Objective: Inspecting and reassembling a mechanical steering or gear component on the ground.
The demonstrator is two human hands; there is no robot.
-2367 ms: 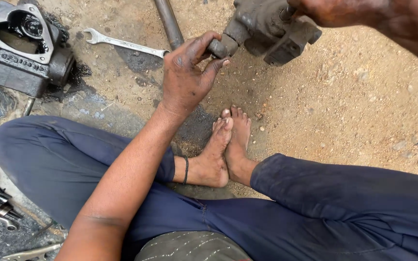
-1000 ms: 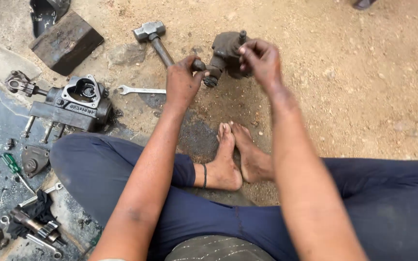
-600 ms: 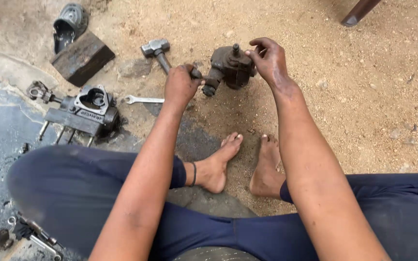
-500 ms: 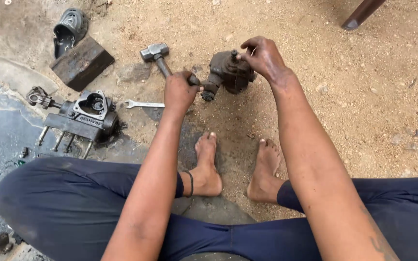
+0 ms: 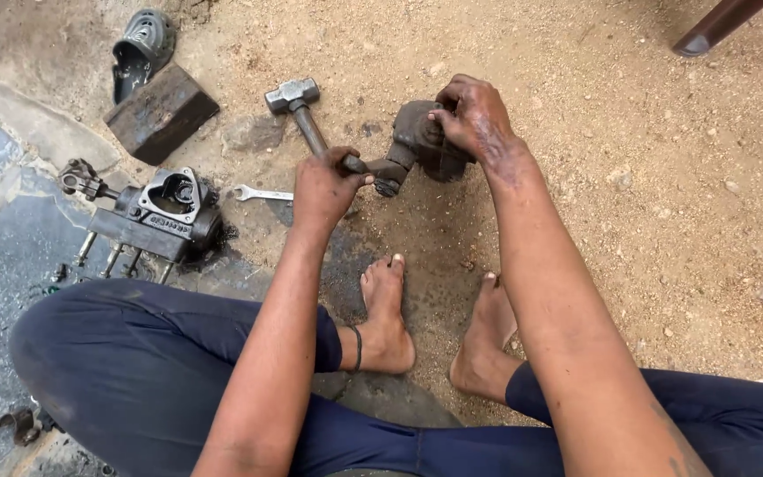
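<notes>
I sit on sandy ground with my bare feet out in front. My right hand [image 5: 474, 115] grips a greasy dark metal housing [image 5: 417, 141] that rests on the sand; its short shaft [image 5: 386, 175] points toward my left hand. My left hand [image 5: 324, 190] is closed in a fist around the lower end of a hammer's handle. The hammer [image 5: 298, 106] lies on the ground with its steel head pointing away from me. The fist sits right beside the shaft's tip.
A spanner [image 5: 258, 193] lies left of my left hand. Further left are a grey gearbox casing [image 5: 165, 212] with studs, a dark metal block [image 5: 161, 113] and a grey cover [image 5: 143, 40]. Oily concrete lies at the left, and a dark leg [image 5: 717, 25] stands top right.
The housing has come down from being held up in both hands to rest on the sand. My left hand slid from its shaft to the hammer handle, and my feet have moved apart.
</notes>
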